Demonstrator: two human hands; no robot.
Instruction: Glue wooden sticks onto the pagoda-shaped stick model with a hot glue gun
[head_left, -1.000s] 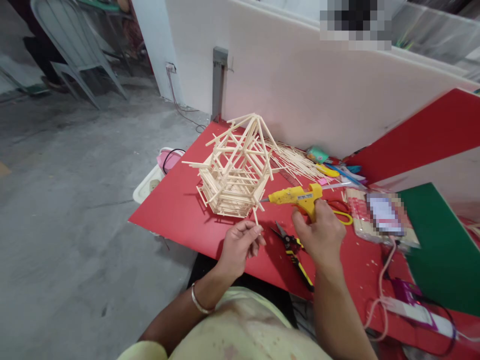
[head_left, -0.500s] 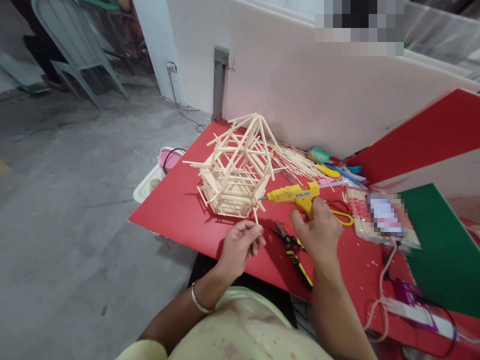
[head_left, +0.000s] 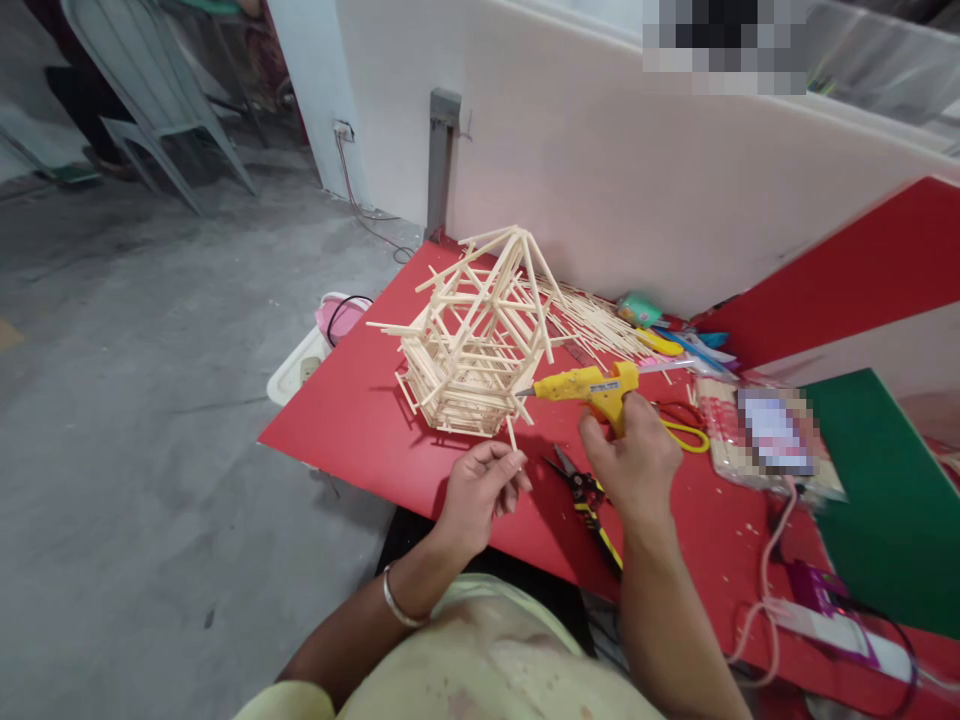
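Observation:
Between its thumb and fingers my left hand (head_left: 484, 492) pinches a short wooden stick (head_left: 512, 434), which points up toward the lower right of a stick-built frame (head_left: 480, 345). That frame is a pale lattice with a peaked top, standing on the red tabletop (head_left: 360, 425). My right hand (head_left: 636, 455) is wrapped round the handle of a yellow glue gun (head_left: 592, 385). The gun's nozzle points left at the frame's lower right side; whether it touches a stick I cannot tell. Below, between my hands, lie yellow-and-black snips (head_left: 585, 497) with their blades apart.
Loose sticks (head_left: 600, 325) lie behind the frame by the white partition (head_left: 585, 160). To the right are scissors (head_left: 686, 435), a plastic pack of sticks (head_left: 716, 440), a green board (head_left: 885, 490) and a power strip (head_left: 847, 625) with cables. A chair (head_left: 142, 90) stands far left.
The glue gun's nozzle has shifted very slightly at the frame's lower right. My left hand still pinches the stick in nearly the same place.

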